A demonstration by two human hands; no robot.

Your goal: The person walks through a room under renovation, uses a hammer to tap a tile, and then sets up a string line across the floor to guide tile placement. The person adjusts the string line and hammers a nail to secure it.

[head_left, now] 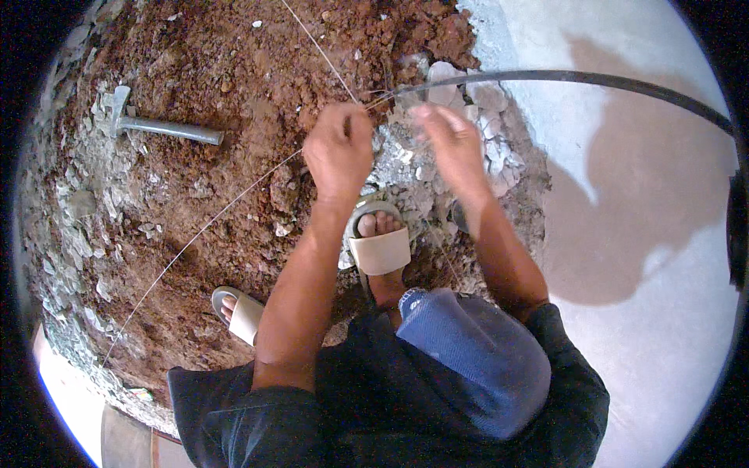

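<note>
My left hand (339,152) is closed around a thin pale string (195,235). One length of it runs from the fist to the lower left; another stretches from above the hand toward the top edge. Just beyond my hands, a few loops of string meet the end of a long dark bar (577,76), which reaches off to the right. Held up below that bar end is my right hand (456,148), its fingers smeared by motion. Whether anything is between them cannot be made out.
A hammer (172,130) with a metal-grey handle lies on reddish broken soil (211,86) at the left. My sandalled feet stand among the soil and rubble, the nearer sandal (381,251) below my hands. Pale stones (488,140) border a smooth grey floor (624,269) on the right.
</note>
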